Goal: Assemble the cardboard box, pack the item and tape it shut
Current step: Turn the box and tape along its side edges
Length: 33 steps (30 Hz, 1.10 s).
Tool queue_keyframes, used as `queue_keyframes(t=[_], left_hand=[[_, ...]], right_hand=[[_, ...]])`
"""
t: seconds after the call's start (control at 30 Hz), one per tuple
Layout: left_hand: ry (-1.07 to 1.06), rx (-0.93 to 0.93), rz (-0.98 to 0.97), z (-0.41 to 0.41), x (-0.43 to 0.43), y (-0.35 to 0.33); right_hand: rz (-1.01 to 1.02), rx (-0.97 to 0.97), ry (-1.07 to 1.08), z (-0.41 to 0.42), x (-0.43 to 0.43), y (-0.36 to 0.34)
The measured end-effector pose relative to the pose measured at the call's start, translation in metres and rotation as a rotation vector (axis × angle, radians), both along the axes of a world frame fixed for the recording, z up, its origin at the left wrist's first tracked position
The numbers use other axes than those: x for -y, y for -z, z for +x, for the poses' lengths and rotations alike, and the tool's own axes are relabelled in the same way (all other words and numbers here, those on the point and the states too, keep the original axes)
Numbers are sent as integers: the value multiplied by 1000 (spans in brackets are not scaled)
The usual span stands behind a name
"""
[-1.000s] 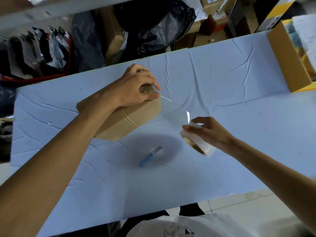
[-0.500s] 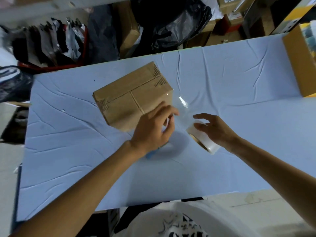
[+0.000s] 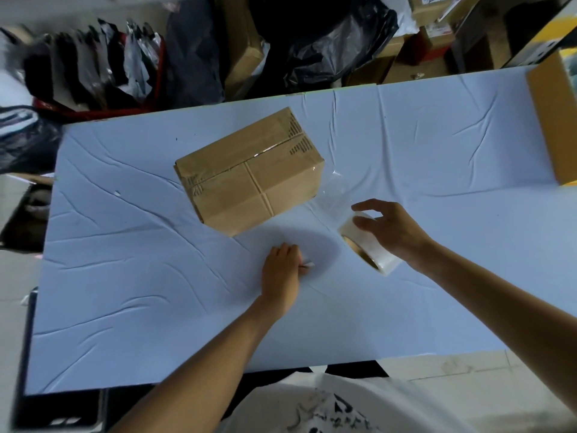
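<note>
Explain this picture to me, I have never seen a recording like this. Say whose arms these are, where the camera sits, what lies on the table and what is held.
There is no machine here. Both bare arms belong to one person, and the single picture comes from a wide-angle camera worn on that person's head, looking forward and down, so you see the work as they do. On the blue-covered table lies a closed cardboard box with clear tape along its top seam. The right hand holds a tape roll, and a clear strip of tape runs from the roll to the box's right end. The left hand grips a small tool on the table; only its pale tip shows, so I cannot tell what it is. A brown carton stands at the table's right edge.
</note>
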<state>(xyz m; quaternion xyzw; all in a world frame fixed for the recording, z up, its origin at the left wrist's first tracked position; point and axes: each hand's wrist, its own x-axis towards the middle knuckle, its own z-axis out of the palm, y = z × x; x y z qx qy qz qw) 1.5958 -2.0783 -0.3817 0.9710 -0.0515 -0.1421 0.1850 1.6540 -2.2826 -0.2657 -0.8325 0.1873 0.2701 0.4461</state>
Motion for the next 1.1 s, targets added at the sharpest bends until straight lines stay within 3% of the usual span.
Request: queue_keyframes(t=[0.17,0.27,0.4,0.57,0.73,1.1], left_hand=[[140,-95,-206,10,3,-48],[227,55,-418,28,-1,-99],[110,270,-548,59,-3,-160],[92,259,-471,96,6,-177],[161,376,-228,103,16,-159],[114,270,-287,105,20,-155]], right_hand=[[9,-1,-23,2,-3,-8],[12,4,2,1,0,-11],[38,88,110,-3,1,-16],[19,110,189,-11,5,-18],[10,102,187,-15,11,-20],[-4,69,145,-18,6,-22]])
